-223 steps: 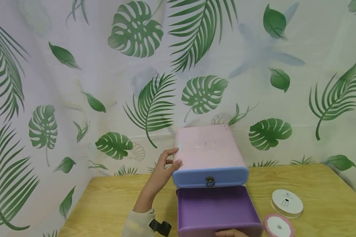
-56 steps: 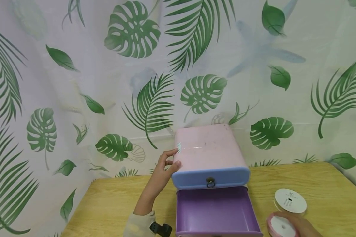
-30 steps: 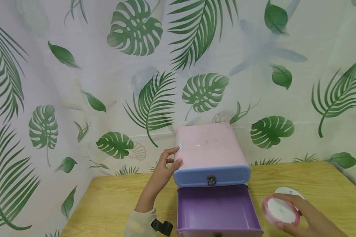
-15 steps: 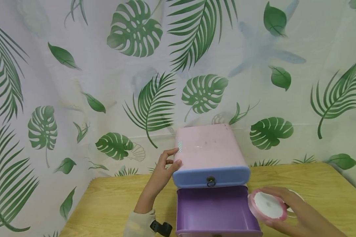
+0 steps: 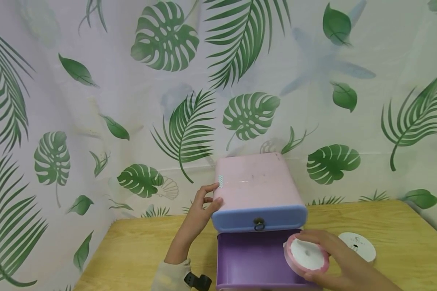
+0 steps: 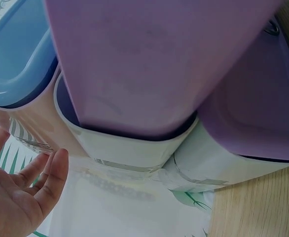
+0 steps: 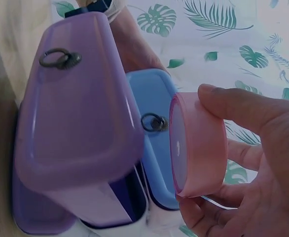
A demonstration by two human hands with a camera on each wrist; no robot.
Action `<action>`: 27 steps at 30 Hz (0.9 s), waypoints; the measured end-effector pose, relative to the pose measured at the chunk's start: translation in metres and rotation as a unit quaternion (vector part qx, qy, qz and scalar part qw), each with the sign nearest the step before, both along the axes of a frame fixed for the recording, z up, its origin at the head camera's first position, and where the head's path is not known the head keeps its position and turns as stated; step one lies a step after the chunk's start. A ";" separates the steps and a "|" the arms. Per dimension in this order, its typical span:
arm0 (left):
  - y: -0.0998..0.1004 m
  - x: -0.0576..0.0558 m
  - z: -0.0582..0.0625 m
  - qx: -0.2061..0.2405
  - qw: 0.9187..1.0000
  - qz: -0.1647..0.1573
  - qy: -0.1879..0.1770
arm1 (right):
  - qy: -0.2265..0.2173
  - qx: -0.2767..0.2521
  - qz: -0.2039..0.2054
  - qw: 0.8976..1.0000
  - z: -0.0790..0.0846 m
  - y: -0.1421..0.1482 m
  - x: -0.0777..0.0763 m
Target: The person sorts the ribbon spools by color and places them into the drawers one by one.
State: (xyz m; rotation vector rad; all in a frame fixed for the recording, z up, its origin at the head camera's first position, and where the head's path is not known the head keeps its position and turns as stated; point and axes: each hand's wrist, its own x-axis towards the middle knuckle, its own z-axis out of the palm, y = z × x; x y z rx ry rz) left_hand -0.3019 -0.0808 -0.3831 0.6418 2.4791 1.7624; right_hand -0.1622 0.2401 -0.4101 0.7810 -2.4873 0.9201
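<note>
My right hand grips a roll of pink ribbon with white round sides, thumb and fingers on its rim. The roll overlaps the right part of the pulled-out purple drawer in the head view. In the right wrist view the ribbon roll is beside the blue drawer front. The drawer unit has a pink top and a blue upper drawer that is closed. My left hand rests against the unit's left side and top edge; the left wrist view shows its fingers loosely bent.
A white spool lies on the wooden table to the right of the unit, partly behind my right hand. Another purple drawer front sits low in the unit. A leaf-print curtain hangs close behind.
My right hand has let go of the purple drawer's front, taken the pink ribbon roll off the table and carried it left over the drawer. My left hand has stayed on the unit.
</note>
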 end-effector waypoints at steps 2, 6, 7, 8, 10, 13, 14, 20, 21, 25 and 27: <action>0.000 0.000 0.000 -0.001 1.000 -0.002 0.003 | -0.007 -0.002 0.011 1.000 -0.002 -0.003 -0.001; -0.001 -0.001 -0.001 -0.002 1.000 -0.003 0.008 | 0.004 0.005 0.027 1.000 -0.005 -0.010 -0.005; -0.001 -0.001 -0.001 -0.002 1.000 -0.002 0.008 | 0.012 0.010 0.029 0.999 -0.006 -0.013 -0.006; -0.001 -0.001 -0.001 0.000 1.000 -0.001 0.006 | 0.017 0.014 0.028 0.999 -0.006 -0.015 -0.007; -0.001 -0.001 -0.001 0.000 1.000 -0.002 0.006 | 0.040 0.021 0.037 0.998 -0.006 -0.020 -0.009; 0.000 -0.001 -0.001 0.001 1.000 0.001 0.000 | 0.036 0.009 0.057 0.998 -0.006 -0.026 -0.010; 0.000 -0.001 -0.001 0.001 1.000 0.002 -0.002 | 0.030 0.000 0.069 0.997 -0.005 -0.028 -0.010; -0.002 0.000 -0.002 0.000 1.000 0.001 0.000 | 0.021 -0.014 0.110 0.994 -0.004 -0.041 -0.014; -0.002 0.000 -0.002 0.000 1.000 0.000 0.001 | 0.022 -0.011 0.107 0.994 -0.004 -0.043 -0.014; -0.002 0.000 -0.001 0.001 1.000 -0.002 0.005 | 0.028 0.006 0.091 0.995 -0.004 -0.048 -0.017; -0.001 0.000 -0.001 0.002 1.000 -0.003 0.005 | 0.030 0.009 0.093 0.995 -0.006 -0.051 -0.018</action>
